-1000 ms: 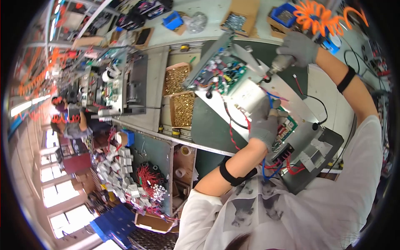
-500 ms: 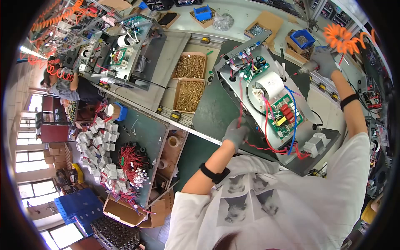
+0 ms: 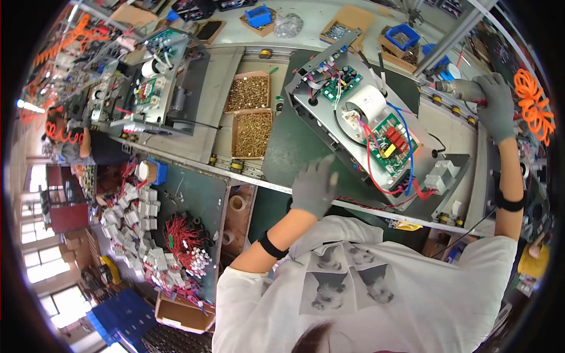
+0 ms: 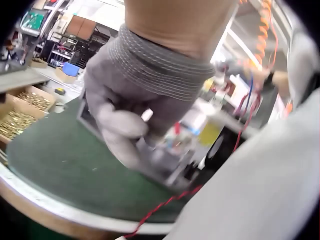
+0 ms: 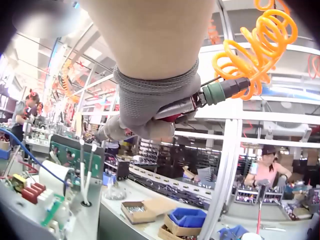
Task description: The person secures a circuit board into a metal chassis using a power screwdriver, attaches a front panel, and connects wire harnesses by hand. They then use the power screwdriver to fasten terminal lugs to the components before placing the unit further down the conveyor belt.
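My gloved left hand point(image 3: 315, 185) hovers over the green mat by the bench's front edge, left of the metal chassis point(image 3: 406, 197). Its fingers are relaxed with nothing gripped. A twisted red wire point(image 4: 162, 204) trails over the mat below that hand. The chassis carries a green circuit board point(image 3: 382, 154) with red parts, a white cylinder point(image 3: 368, 101) and a grey-white block point(image 3: 440, 177) at its right end. Off to the right, my gloved right hand point(image 3: 496, 106) grips an air screwdriver point(image 3: 462, 89) by its body, its tip pointing left, beyond the chassis.
Two boxes of brass fasteners point(image 3: 250, 91) sit left of the mat. Blue bins point(image 3: 402, 36) and cartons line the back. A coiled orange hose point(image 5: 260, 45) hangs by the right hand. A metal post point(image 3: 456, 38) rises behind. Another chassis point(image 3: 147, 97) stands at left.
My right hand has carried the screwdriver from over the chassis out to the right. My left hand has left the board, passed the red wire and drawn slightly left, away from it.
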The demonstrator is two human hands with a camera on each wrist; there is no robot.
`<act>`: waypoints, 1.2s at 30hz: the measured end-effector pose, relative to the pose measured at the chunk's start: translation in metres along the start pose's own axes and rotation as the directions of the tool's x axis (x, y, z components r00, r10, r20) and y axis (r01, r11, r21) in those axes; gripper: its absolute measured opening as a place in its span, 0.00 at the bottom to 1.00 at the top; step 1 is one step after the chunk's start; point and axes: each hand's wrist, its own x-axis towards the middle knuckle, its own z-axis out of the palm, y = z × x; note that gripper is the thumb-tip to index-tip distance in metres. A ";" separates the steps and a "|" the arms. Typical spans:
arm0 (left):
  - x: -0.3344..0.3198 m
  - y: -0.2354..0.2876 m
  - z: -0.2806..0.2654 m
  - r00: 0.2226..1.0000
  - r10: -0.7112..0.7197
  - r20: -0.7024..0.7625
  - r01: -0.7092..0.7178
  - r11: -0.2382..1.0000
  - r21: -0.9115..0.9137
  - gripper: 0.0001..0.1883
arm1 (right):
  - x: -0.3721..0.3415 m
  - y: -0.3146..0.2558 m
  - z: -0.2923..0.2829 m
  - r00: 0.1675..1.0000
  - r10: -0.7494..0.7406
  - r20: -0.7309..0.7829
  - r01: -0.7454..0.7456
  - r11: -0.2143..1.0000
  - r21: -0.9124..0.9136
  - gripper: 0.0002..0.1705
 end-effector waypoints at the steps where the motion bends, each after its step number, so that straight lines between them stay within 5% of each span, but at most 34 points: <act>1: 0.007 0.020 -0.018 0.954 0.224 -0.200 -0.212 0.974 0.080 0.21 | -0.004 -0.021 -0.021 1.000 0.023 0.009 -0.022 1.000 -0.016 0.25; 2: 0.014 0.040 -0.034 0.817 0.439 -0.373 -0.395 0.899 0.192 0.24 | -0.007 -0.047 -0.044 0.999 -0.039 0.021 0.039 0.999 0.010 0.25; 4: 0.015 0.075 -0.053 0.680 0.604 -0.415 -0.480 0.795 0.371 0.26 | -0.012 -0.102 -0.076 0.993 -0.117 0.028 0.115 0.992 0.051 0.23; 8: 0.029 0.068 -0.061 0.669 0.677 -0.306 -0.644 0.734 0.216 0.28 | -0.017 -0.201 -0.103 0.964 -0.139 0.226 0.117 0.987 0.112 0.18; 9: 0.028 0.058 -0.071 0.841 0.534 0.082 -0.532 0.845 -0.048 0.28 | -0.019 -0.221 -0.101 0.966 -0.164 0.198 0.144 0.984 0.109 0.17; 10: 0.026 0.047 -0.080 0.788 0.361 0.498 -0.294 0.932 -0.210 0.28 | -0.020 -0.240 -0.099 0.966 -0.193 0.172 0.176 0.978 0.108 0.15; 11: 0.024 0.019 -0.073 0.810 0.513 0.282 -0.402 0.838 -0.369 0.29 | -0.023 -0.255 -0.100 0.968 -0.179 0.173 0.164 0.982 0.097 0.15; 12: 0.029 0.007 -0.082 0.804 0.522 0.284 -0.410 0.834 -0.369 0.29 | -0.030 -0.266 -0.099 0.987 -0.160 -0.033 0.160 0.987 -0.004 0.16; 13: 0.033 -0.007 -0.091 0.795 0.491 0.355 -0.280 0.817 -0.503 0.28 | -0.042 -0.279 -0.098 0.960 -0.155 -0.234 0.137 0.986 -0.095 0.16; 14: 0.035 -0.020 -0.099 0.775 0.464 0.430 -0.128 0.781 -0.611 0.28 | -0.068 -0.290 -0.091 0.961 -0.104 -0.256 0.064 0.985 -0.161 0.18; 16: 0.047 -0.033 -0.115 0.700 0.471 0.537 -0.042 0.778 -0.627 0.25 | -0.115 -0.316 -0.051 0.904 0.182 -0.387 -0.107 0.972 0.208 0.21; 17: 0.051 -0.038 -0.119 0.612 0.488 0.622 0.034 0.770 -0.638 0.23 | -0.102 -0.345 -0.046 0.823 0.539 -0.180 -0.321 0.702 0.636 0.27; 18: 0.052 -0.044 -0.118 0.610 0.484 0.627 0.037 0.774 -0.633 0.23 | -0.082 -0.374 -0.042 0.669 0.726 0.160 -0.450 0.225 0.864 0.34; 19: 0.053 -0.050 -0.110 0.474 0.676 0.564 0.023 0.631 -0.776 0.22 | -0.073 -0.394 -0.033 0.605 0.766 0.219 -0.424 0.077 0.902 0.49; 20: 0.051 -0.054 -0.102 0.322 0.833 0.450 0.046 0.460 -0.887 0.20 | -0.065 -0.402 -0.026 0.618 0.695 0.368 -0.304 -0.220 0.927 0.55; 21: 0.042 -0.057 -0.094 0.225 0.830 0.511 0.146 0.489 -0.860 0.20 | -0.040 -0.417 -0.032 0.616 0.717 0.326 -0.205 -0.254 0.945 0.47; 22: 0.041 -0.070 -0.082 0.210 0.835 0.509 0.153 0.486 -0.861 0.20 | -0.017 -0.428 -0.037 0.608 0.742 0.283 -0.104 -0.279 0.955 0.40; 24: 0.040 -0.093 -0.056 -0.021 0.845 0.534 0.028 0.535 -0.844 0.17 | -0.029 -0.410 -0.018 0.903 0.409 0.130 0.160 -0.602 0.783 0.23; 25: 0.047 -0.083 -0.071 0.040 0.816 0.576 -0.086 0.577 -0.812 0.14 | -0.020 -0.414 -0.030 0.809 0.509 0.294 0.067 -0.577 0.814 0.21; 26: 0.064 -0.079 -0.083 0.030 0.823 0.567 -0.089 0.567 -0.819 0.14 | -0.021 -0.415 -0.028 0.805 0.517 0.291 0.066 -0.565 0.823 0.21; 28: 0.101 -0.081 -0.103 -0.099 0.599 0.795 -0.079 0.791 -0.606 0.16 | -0.030 -0.413 -0.022 0.797 0.548 0.255 0.118 -0.554 0.824 0.18; 29: 0.107 -0.121 -0.065 0.197 0.778 0.597 -0.033 0.614 -0.789 0.19 | -0.036 -0.409 -0.023 0.819 0.532 0.216 0.177 -0.592 0.786 0.17; 30: 0.119 -0.159 -0.039 0.344 0.616 0.709 0.324 0.631 -0.705 0.15 | -0.036 -0.410 -0.031 0.814 0.540 0.215 0.177 -0.582 0.794 0.17; 31: 0.127 -0.210 0.000 0.632 0.420 0.651 0.144 0.761 -0.632 0.16 | -0.033 -0.409 -0.043 0.676 0.695 0.245 0.221 -0.509 0.832 0.17; 32: 0.145 -0.211 -0.025 0.831 -0.011 0.557 0.177 0.953 -0.246 0.15 | -0.034 -0.407 -0.051 0.504 0.826 0.251 0.252 -0.419 0.872 0.18; 33: 0.148 -0.245 -0.016 0.926 -0.075 0.369 0.160 0.966 -0.205 0.14 | -0.050 -0.403 -0.046 0.414 0.892 0.180 0.221 -0.290 0.931 0.21; 34: 0.155 -0.300 0.016 0.884 -0.252 0.393 0.204 0.966 0.160 0.19 | -0.056 -0.400 -0.044 0.384 0.911 0.153 0.217 -0.250 0.944 0.21; 35: 0.147 -0.321 0.017 0.826 -0.411 0.385 0.283 0.894 0.348 0.28 | -0.061 -0.395 -0.043 0.460 0.876 0.146 0.241 -0.282 0.929 0.20; 36: 0.140 -0.365 0.038 0.784 -0.387 0.486 0.192 0.895 0.403 0.34 | -0.067 -0.392 -0.047 0.529 0.837 0.138 0.256 -0.313 0.914 0.20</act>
